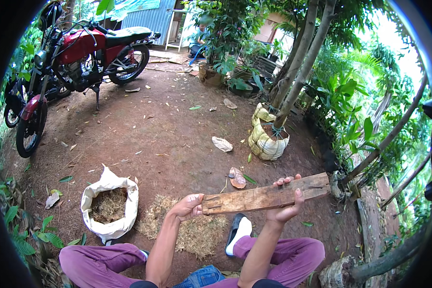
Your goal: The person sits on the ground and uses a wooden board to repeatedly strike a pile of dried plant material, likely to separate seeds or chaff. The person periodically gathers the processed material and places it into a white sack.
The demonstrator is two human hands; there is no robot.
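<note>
A weathered wooden board (pixel 244 199) is held up before me, tilted slightly upward to the right. My left hand (pixel 188 207) grips its left end, fingers around the edge. Near the right part, my right hand (pixel 286 201) clasps it, with fingertips over the far edge and the thumb on its face. Beneath the board and my left forearm, a heap of dry brown plant fibre or shavings (pixel 198 237) lies on the soil. A white sack (pixel 129 212) with a rolled rim, holding similar material, stands to the left. Folded blue denim (pixel 201 277) lies between my legs.
A red motorcycle (pixel 81 46) stands at the upper left. A tree with wrapped roots (pixel 270 144) stands ahead to the right, and potted plants (pixel 211 75) farther back. A person (pixel 198 39) crouches near the doorway. Trunks and a cut log (pixel 336 273) border the right side.
</note>
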